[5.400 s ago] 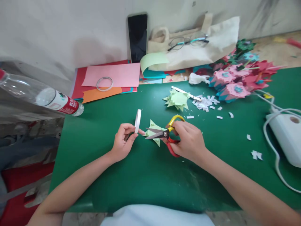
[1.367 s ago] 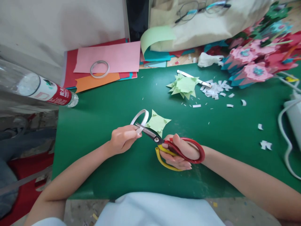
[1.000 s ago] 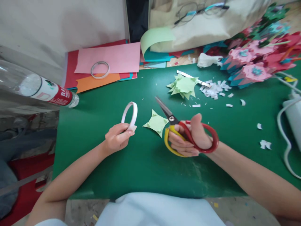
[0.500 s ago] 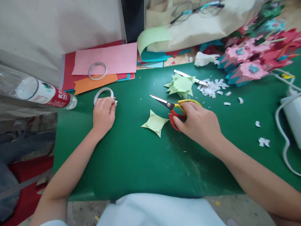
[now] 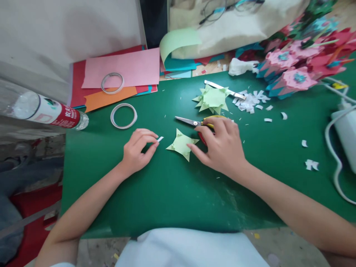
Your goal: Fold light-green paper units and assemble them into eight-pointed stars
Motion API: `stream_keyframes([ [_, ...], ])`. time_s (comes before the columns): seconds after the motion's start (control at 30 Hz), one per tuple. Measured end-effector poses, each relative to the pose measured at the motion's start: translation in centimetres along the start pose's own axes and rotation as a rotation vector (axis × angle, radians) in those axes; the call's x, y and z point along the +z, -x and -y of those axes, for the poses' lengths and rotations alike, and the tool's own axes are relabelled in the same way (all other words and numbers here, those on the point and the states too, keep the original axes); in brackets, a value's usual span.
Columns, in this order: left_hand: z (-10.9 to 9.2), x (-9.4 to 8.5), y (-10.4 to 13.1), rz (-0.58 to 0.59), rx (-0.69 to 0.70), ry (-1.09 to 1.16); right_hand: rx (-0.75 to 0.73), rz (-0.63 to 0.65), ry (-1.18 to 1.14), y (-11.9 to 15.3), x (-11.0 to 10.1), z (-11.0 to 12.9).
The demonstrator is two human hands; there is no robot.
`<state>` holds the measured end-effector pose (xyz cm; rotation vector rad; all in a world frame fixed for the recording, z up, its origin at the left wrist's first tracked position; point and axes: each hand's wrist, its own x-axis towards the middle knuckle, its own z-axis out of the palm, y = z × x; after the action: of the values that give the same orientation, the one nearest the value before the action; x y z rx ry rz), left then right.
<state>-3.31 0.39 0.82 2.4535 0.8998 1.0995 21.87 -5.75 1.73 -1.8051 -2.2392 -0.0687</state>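
Between thumb and fingertips, my left hand (image 5: 139,150) pinches a small piece of white tape (image 5: 160,139). A roll of white tape (image 5: 124,116) lies flat on the green table just beyond it. My right hand (image 5: 222,148) is open, thumb and fingers apart, over the handles of the scissors (image 5: 191,121), which rest on the table with blades pointing left. Its thumb is at the right side of a light green, four-pointed paper star (image 5: 181,144). Farther back sits a layered green paper piece (image 5: 213,98), partly over a silver metal tool (image 5: 236,95).
White paper scraps (image 5: 250,101) lie right of the layered piece. Paper flowers (image 5: 297,78) fill the back right, near a white cable (image 5: 332,148). At the back left are pink paper (image 5: 122,68), another tape roll (image 5: 104,89) and a plastic bottle (image 5: 55,111).
My left hand has left the tape roll and moved right with a small tape piece. The roll now lies flat. My right hand has let go of the scissors and shifted left.
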Motion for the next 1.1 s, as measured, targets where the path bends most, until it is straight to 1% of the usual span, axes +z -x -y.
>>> stream_keyframes([
  [0.07, -0.8, 0.3, 0.2, -0.003, -0.053, 0.130, -0.023, 0.015, -0.031, 0.3, 0.6, 0.7],
  [0.13, -1.2, 0.6, 0.4, -0.006, -0.121, 0.261, -0.008, 0.017, -0.079, 0.5, 1.1, 1.2],
  [0.23, -1.2, 0.8, 0.8, 0.009, -0.253, 0.434, 0.031, 0.006, -0.159, 0.5, 1.4, 1.7],
  [0.37, -1.1, 1.0, 0.9, 0.033, -0.431, 0.612, 0.072, 0.002, -0.317, 0.3, 1.1, 1.9],
  [0.43, -1.0, 0.9, 0.8, 0.013, -0.500, 0.695, 0.091, -0.040, -0.429, 0.2, 0.6, 1.8],
  [0.5, -0.8, 0.9, 0.7, -0.014, -0.551, 0.770, 0.080, -0.128, -0.506, 0.1, 0.1, 1.7],
  [0.53, -0.6, 0.9, 0.6, -0.025, -0.571, 0.804, 0.042, -0.184, -0.509, 0.1, -0.1, 1.5],
  [0.57, -0.5, 0.9, 0.6, -0.034, -0.587, 0.836, -0.028, -0.244, -0.483, 0.2, -0.3, 1.4],
  [0.6, -0.3, 0.8, 0.6, -0.038, -0.602, 0.867, -0.132, -0.319, -0.437, 0.2, -0.4, 1.3],
  [0.67, 0.0, 0.8, 0.6, -0.028, -0.619, 0.918, -0.407, -0.459, -0.317, 0.3, -0.3, 1.1],
  [0.7, 0.1, 0.7, 0.6, -0.012, -0.621, 0.936, -0.544, -0.501, -0.267, 0.3, -0.2, 1.0],
  [0.73, 0.1, 0.6, 0.6, 0.011, -0.620, 0.949, -0.667, -0.513, -0.234, 0.3, 0.0, 1.0],
  [0.77, 0.1, 0.5, 0.6, 0.041, -0.618, 0.957, -0.766, -0.487, -0.216, 0.2, 0.3, 0.9],
  [0.8, 0.1, 0.4, 0.6, 0.077, -0.618, 0.958, -0.831, -0.435, -0.208, 0.2, 0.5, 0.8],
  [0.87, -0.2, 0.1, 0.5, 0.165, -0.632, 0.933, -0.885, -0.317, -0.220, 0.1, 0.7, 0.6],
  [0.93, -0.5, -0.1, 0.4, 0.259, -0.653, 0.881, -0.867, -0.242, -0.278, 0.0, 0.8, 0.4],
  [0.97, -0.7, -0.1, 0.4, 0.303, -0.659, 0.847, -0.829, -0.224, -0.330, 0.1, 0.7, 0.4],
  [1.03, -1.2, -0.1, 0.4, 0.374, -0.645, 0.770, -0.689, -0.209, -0.453, 0.2, 0.5, 0.7],
  [1.1, -1.8, 0.1, 0.5, 0.427, -0.601, 0.693, -0.492, -0.203, -0.546, 0.5, 0.3, 1.3],
])
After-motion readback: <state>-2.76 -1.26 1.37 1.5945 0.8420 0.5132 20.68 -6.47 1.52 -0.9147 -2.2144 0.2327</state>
